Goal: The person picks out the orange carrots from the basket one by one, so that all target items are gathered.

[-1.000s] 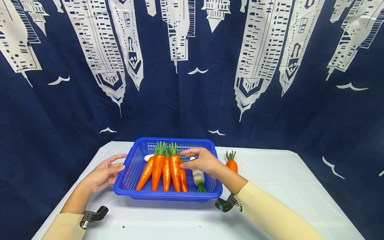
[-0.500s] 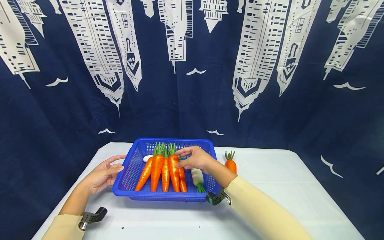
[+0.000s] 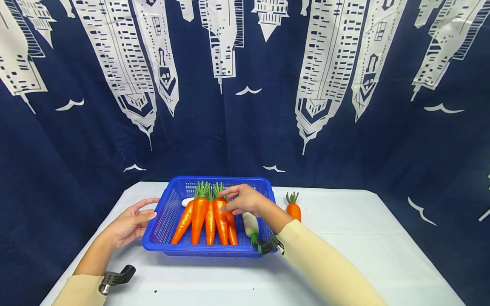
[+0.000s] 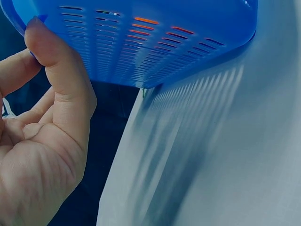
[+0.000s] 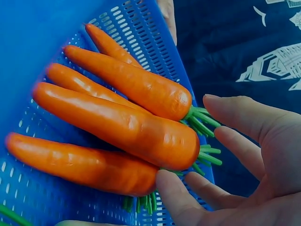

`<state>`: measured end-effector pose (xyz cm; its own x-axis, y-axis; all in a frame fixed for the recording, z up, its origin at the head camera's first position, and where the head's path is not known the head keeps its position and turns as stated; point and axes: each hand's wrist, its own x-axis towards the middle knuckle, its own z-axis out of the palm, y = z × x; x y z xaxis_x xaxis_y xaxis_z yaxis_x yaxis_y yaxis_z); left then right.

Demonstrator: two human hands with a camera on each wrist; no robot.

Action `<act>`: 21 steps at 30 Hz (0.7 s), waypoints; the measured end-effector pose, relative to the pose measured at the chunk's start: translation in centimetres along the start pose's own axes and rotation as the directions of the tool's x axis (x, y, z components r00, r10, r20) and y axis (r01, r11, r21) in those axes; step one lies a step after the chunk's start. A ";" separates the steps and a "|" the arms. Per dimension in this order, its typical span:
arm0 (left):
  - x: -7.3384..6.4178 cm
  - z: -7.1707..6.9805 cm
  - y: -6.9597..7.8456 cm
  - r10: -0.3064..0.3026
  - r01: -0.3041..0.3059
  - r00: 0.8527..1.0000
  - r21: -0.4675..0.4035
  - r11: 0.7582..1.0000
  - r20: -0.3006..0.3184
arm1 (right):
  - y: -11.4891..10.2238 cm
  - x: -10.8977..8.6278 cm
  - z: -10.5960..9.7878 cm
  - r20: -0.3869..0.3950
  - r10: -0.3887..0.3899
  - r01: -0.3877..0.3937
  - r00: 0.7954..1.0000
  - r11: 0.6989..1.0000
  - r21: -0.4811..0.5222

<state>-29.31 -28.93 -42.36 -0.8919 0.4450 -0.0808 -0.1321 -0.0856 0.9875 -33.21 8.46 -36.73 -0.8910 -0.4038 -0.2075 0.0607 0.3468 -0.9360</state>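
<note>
A blue plastic basket (image 3: 191, 249) stands on the white table, with several orange carrots (image 3: 199, 214) side by side in it, green tops toward the back. To their right lies a white radish (image 3: 250, 223), partly behind the right forearm. My left hand (image 3: 132, 223) is at the basket's left side; in the left wrist view its thumb and a finger pinch the rim. My right hand (image 3: 243, 200) reaches over the carrots with fingers spread and holds nothing. In the right wrist view its fingertips (image 5: 171, 186) are close to the carrot tops; whether they touch cannot be told.
Another carrot (image 3: 293, 211) lies on the table just right of the basket, partly hidden by the right arm. A white rounded thing (image 3: 186, 202) shows behind the leftmost carrot. A dark blue curtain (image 3: 245, 140) with white buildings hangs behind the table (image 3: 344, 221).
My right hand and forearm have shifted left over the carrots, the wrist strap now in front of the radish's leaves. My left hand stays at the basket rim.
</note>
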 end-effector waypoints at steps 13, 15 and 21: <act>-0.1 0.0 0.2 -0.014 0.014 1.000 -0.013 1.000 0.006 | -0.5 0.9 0.6 0.048 0.073 -0.072 0.996 0.997 -0.023; 0.0 0.0 0.2 -0.015 0.015 1.000 -0.013 1.000 0.007 | -0.5 1.0 0.6 0.050 0.083 -0.082 0.995 0.996 -0.023; 0.0 0.0 0.1 -0.013 0.013 1.000 -0.012 1.000 0.007 | -0.3 1.4 0.6 0.055 0.103 -0.101 0.993 0.994 -0.036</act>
<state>-29.37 -28.95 -42.27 -0.8870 0.4524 -0.0930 -0.1492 -0.0902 0.9847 -34.20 7.25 -36.90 -0.8537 -0.4123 -0.3180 0.1342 0.4159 -0.8995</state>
